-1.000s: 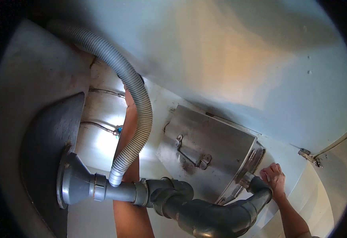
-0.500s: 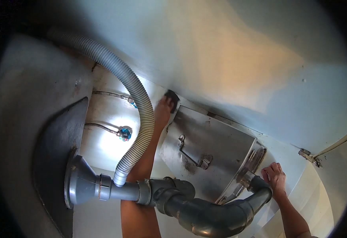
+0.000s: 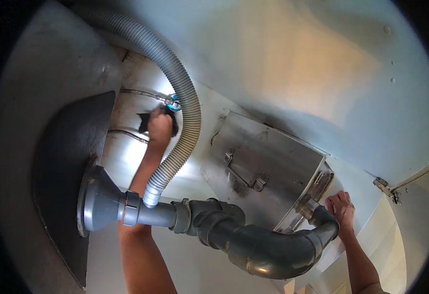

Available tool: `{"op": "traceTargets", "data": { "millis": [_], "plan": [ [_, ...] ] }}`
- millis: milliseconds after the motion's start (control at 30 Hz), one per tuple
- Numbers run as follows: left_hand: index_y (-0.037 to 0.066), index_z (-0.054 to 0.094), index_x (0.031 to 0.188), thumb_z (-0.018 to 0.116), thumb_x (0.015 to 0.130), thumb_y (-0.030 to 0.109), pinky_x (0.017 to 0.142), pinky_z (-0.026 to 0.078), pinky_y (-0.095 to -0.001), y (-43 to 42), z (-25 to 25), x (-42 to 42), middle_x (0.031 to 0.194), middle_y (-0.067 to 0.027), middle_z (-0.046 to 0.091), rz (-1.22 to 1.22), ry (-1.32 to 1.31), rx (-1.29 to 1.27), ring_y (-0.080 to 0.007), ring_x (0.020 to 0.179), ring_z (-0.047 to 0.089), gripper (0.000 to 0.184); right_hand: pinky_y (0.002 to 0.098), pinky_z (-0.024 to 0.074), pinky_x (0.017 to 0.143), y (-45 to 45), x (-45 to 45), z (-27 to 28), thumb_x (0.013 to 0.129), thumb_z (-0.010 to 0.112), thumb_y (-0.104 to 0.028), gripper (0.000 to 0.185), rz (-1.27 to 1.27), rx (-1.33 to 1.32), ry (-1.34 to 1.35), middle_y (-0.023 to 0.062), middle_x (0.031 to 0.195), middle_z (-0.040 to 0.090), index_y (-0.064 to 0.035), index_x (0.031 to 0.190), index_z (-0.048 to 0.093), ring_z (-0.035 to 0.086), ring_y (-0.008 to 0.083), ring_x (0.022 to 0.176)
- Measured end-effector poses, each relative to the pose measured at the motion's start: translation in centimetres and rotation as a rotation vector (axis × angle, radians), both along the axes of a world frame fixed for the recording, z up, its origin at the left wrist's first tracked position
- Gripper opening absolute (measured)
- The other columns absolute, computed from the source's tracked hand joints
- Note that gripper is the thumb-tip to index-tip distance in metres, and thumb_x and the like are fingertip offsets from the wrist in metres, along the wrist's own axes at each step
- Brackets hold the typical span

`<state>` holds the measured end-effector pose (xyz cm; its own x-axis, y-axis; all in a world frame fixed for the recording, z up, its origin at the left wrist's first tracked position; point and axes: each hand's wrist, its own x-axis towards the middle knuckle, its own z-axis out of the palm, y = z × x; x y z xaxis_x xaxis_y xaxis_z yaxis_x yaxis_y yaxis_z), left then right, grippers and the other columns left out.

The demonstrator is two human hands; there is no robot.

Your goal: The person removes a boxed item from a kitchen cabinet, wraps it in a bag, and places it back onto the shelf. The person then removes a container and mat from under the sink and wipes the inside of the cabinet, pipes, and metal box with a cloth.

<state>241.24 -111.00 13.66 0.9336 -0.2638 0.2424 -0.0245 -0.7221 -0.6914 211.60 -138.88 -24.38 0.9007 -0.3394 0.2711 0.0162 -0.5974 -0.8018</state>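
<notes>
My left hand point(image 3: 159, 127) is closed on a black cloth point(image 3: 144, 122), pressed against the brightly lit white wall between two water hoses. Just above it is a blue-marked shutoff valve point(image 3: 174, 103) on the upper hose. My left forearm passes behind the grey drain pipe. At the right, my right hand point(image 3: 342, 210) rests with curled fingers on the pale surface beside the metal box point(image 3: 268, 157). Whether those fingers hold anything cannot be made out.
A ribbed grey hose point(image 3: 187, 98) arches in front of the wall. The dark drain trap point(image 3: 273, 252) crosses the foreground from the sink basin point(image 3: 67, 176). A hinge point(image 3: 387, 190) sticks out at the right. The metal box has a wire handle and stained patches.
My left hand has moved left and away from the corner above the metal box, carrying the black cloth to the valves. My right hand stays beside the box. The view has shifted slightly.
</notes>
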Motion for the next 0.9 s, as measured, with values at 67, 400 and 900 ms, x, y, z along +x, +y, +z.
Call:
{"op": "traceTargets", "data": {
  "millis": [67,400,900],
  "plan": [
    [0.0,0.059,0.11,0.052,0.081,0.007,0.092,0.045,-0.0382,3.5,2.5,1.9,0.121,-0.0161,0.053,-0.091,-0.189,0.208,-0.0324,0.107,0.052,0.03,0.0394,0.0471,0.062,0.1,0.0,-0.1,0.075,0.067,-0.008,0.008,-0.001,0.008,-0.001,0.0065,0.08,0.05,-0.0071,0.078,0.059,0.052,0.0255,0.077],
    [-0.002,0.058,0.108,0.05,0.08,0.0,0.087,0.048,-0.0388,5.0,-2.9,1.7,0.114,-0.0175,0.056,-0.235,-0.27,-0.121,-0.0331,0.099,0.054,0.029,0.0397,0.0471,0.062,-0.1,-0.2,0.2,0.077,0.067,-0.011,0.008,0.027,-0.02,0.035,0.0061,0.081,0.05,-0.0087,0.08,0.06,0.052,0.0253,0.078],
    [0.004,0.066,0.107,0.052,0.085,0.004,0.095,0.042,-0.0331,3.7,-9.5,-1.7,0.115,-0.0083,0.063,-0.364,0.339,-1.296,-0.0195,0.117,0.05,0.027,0.0386,0.0477,0.063,-0.4,-0.2,0.8,0.077,0.067,-0.011,0.006,0.07,-0.014,0.074,0.0052,0.081,0.05,-0.01,0.08,0.061,0.053,0.0243,0.08]
  ]
}}
